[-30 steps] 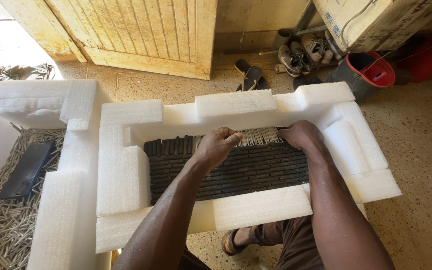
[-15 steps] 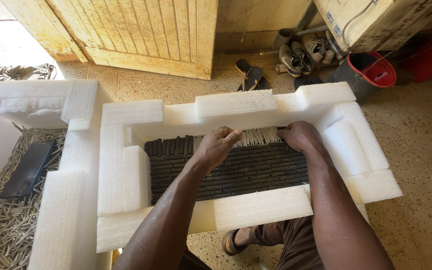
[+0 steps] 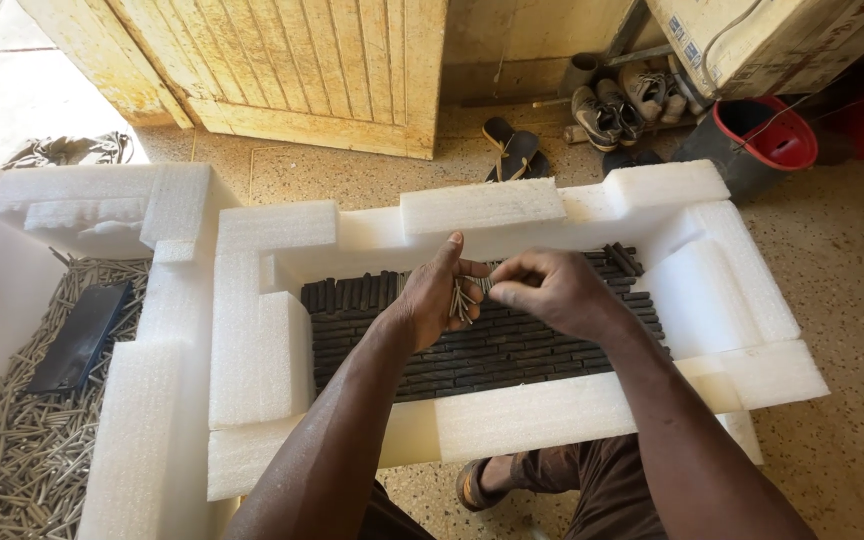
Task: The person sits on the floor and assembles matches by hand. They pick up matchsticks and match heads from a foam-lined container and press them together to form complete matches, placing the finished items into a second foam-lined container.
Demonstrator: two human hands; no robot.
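Head view, hands since lifted off the far edge of the dark sticks, now together above the middle of the white foam tray. Left hand and right hand each with grip pinched shut on a small bundle of pale sticks between them.

Left hand and right hand pinch a bundle of thin sticks above a white foam tray.
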